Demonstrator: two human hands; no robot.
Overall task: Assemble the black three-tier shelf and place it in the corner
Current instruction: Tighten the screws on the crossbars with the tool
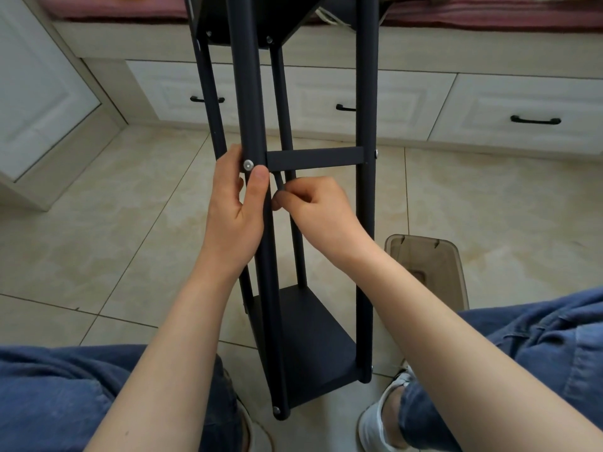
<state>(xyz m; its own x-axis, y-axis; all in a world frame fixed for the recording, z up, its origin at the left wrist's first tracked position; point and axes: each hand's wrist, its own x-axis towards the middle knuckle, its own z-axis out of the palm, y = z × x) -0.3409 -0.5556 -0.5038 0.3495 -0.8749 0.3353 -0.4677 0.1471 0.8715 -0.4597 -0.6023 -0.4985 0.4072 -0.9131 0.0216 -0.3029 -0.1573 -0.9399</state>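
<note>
Gripping the shelf post (pixel 257 93) with the left hand (pixel 233 203), pinching a thin rod (pixel 278 181) at its three o'clock (right hand (pixel 316 203)).

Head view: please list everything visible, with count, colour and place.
shelf: 1, black, upright on floor, centre
crossbar: 1, black, mid-height, front
tool: 1, dark, thin, under crossbar
drawers: 3, white, behind shelf
handles: 3, black, on drawers
box: 1, smoky clear, floor, right
floor: beige tiles
shoes: 2, white, bottom
legs: 2, blue jeans, bottom corners
left hand: grips front left pole
right hand: pinches tool
</note>
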